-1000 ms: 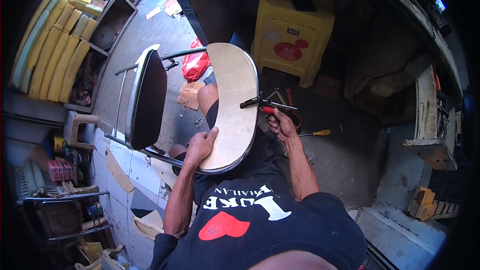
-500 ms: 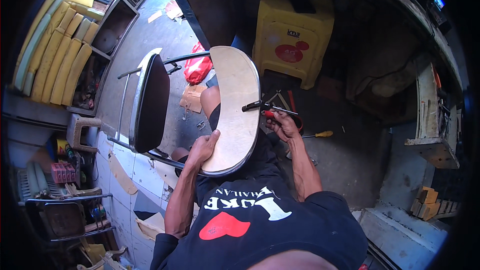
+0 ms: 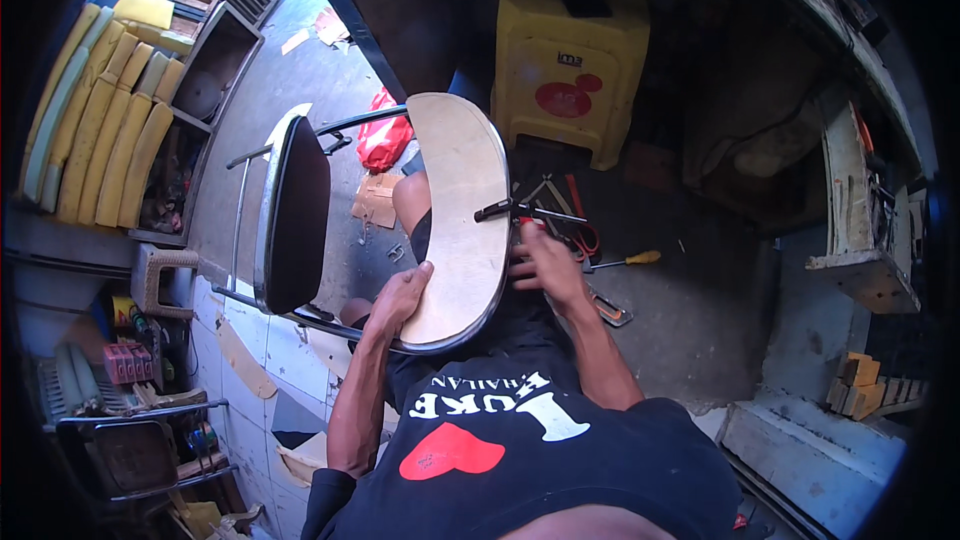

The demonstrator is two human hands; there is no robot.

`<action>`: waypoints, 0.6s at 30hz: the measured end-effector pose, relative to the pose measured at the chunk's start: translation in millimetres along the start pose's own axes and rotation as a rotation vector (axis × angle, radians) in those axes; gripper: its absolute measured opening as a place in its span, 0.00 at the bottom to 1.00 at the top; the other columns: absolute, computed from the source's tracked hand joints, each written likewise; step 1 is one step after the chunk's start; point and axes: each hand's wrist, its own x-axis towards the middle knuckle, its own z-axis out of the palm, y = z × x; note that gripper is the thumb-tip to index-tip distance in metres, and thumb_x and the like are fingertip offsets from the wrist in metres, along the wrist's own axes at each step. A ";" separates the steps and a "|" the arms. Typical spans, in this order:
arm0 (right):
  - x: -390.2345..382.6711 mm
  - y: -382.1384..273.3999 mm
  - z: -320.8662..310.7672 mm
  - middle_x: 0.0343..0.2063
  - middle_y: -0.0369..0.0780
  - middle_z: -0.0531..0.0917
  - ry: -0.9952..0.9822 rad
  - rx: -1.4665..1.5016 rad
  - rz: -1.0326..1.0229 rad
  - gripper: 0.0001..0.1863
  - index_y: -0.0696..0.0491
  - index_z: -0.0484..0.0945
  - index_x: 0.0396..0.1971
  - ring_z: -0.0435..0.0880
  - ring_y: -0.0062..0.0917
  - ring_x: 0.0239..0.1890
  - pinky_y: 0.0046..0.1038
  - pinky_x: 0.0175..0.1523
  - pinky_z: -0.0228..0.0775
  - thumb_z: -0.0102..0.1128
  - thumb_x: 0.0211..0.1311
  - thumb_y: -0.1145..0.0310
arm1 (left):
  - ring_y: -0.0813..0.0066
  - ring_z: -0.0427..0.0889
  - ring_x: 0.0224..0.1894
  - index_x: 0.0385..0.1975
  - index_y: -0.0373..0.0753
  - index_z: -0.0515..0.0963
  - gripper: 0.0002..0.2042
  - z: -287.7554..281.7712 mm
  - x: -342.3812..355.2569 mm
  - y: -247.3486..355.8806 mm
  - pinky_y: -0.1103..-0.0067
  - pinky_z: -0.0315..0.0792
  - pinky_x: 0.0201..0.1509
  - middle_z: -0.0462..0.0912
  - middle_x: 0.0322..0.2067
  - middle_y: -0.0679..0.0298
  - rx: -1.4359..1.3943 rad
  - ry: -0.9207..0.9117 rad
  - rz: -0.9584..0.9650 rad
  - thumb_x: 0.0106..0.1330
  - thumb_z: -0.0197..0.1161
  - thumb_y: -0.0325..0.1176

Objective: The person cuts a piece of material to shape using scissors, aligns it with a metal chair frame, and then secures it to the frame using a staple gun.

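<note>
A pale plywood board (image 3: 462, 165) with one curved edge lies against the dark rim of a metal-framed chair across my lap. The chair's dark backrest (image 3: 298, 210) stands at the left. My left hand (image 3: 402, 298) is closed on the board's near left edge, thumb on top. A black bar clamp (image 3: 530, 211) grips the board's right edge, its bar pointing right. My right hand (image 3: 548, 268) is just below the clamp, fingers spread and slightly blurred. A red part (image 3: 532, 223), perhaps the clamp's handle, shows at its fingertips. Whether they touch is unclear.
A yellow-handled screwdriver (image 3: 640, 258) and a red-handled tool (image 3: 588, 240) lie on the floor at the right. A yellow plastic stool (image 3: 570, 50) stands beyond. Foam pads (image 3: 105, 130) are stacked far left. A red bag (image 3: 382, 135) lies behind the chair.
My right hand has opened from its grip at the clamp's red part and dropped slightly left and nearer me. The clamp's bar has tilted a little. My left hand keeps its hold.
</note>
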 end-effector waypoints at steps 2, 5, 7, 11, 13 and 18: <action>10.9 9.5 7.5 0.44 0.42 0.86 -0.196 0.236 0.056 0.29 0.58 0.75 0.61 0.88 0.25 0.42 0.30 0.42 0.85 0.55 0.75 0.47 | 0.76 0.85 0.32 0.46 0.29 0.84 0.28 -1.6 6.9 -13.3 0.78 0.76 0.42 0.88 0.35 0.60 -0.062 -0.012 0.024 0.79 0.50 0.53; 17.7 19.2 9.8 0.45 0.41 0.86 -0.279 0.379 0.020 0.27 0.59 0.75 0.58 0.88 0.25 0.44 0.34 0.45 0.87 0.57 0.75 0.50 | 0.75 0.86 0.35 0.50 0.28 0.82 0.25 -1.3 6.1 -12.2 0.79 0.77 0.43 0.88 0.39 0.59 -0.090 -0.006 0.045 0.79 0.52 0.49; 27.4 25.1 5.7 0.44 0.41 0.86 -0.282 0.330 -0.034 0.24 0.58 0.76 0.56 0.88 0.24 0.44 0.34 0.45 0.87 0.59 0.74 0.52 | 0.75 0.86 0.35 0.51 0.28 0.81 0.25 -2.0 13.9 -13.3 0.79 0.77 0.44 0.88 0.40 0.58 -0.149 -0.035 0.031 0.79 0.52 0.49; 27.3 31.6 9.5 0.42 0.41 0.85 -0.272 0.319 -0.057 0.22 0.60 0.77 0.53 0.87 0.23 0.40 0.34 0.40 0.86 0.63 0.72 0.56 | 0.75 0.86 0.36 0.52 0.27 0.81 0.24 -3.9 8.0 -15.4 0.79 0.78 0.44 0.88 0.41 0.57 -0.204 -0.045 0.021 0.80 0.52 0.48; 25.4 29.1 11.4 0.42 0.41 0.85 -0.239 0.315 -0.066 0.23 0.60 0.76 0.53 0.88 0.24 0.40 0.33 0.39 0.86 0.63 0.72 0.56 | 0.75 0.86 0.36 0.52 0.27 0.81 0.24 -2.6 12.9 -17.3 0.79 0.78 0.44 0.88 0.41 0.57 -0.233 -0.043 0.018 0.80 0.52 0.47; 23.7 27.3 17.8 0.42 0.43 0.85 -0.199 0.307 -0.065 0.23 0.62 0.75 0.53 0.88 0.25 0.39 0.34 0.39 0.87 0.64 0.71 0.58 | 0.72 0.86 0.35 0.49 0.27 0.83 0.24 -3.6 18.2 -25.8 0.75 0.77 0.43 0.88 0.38 0.56 -0.170 0.015 0.055 0.78 0.52 0.47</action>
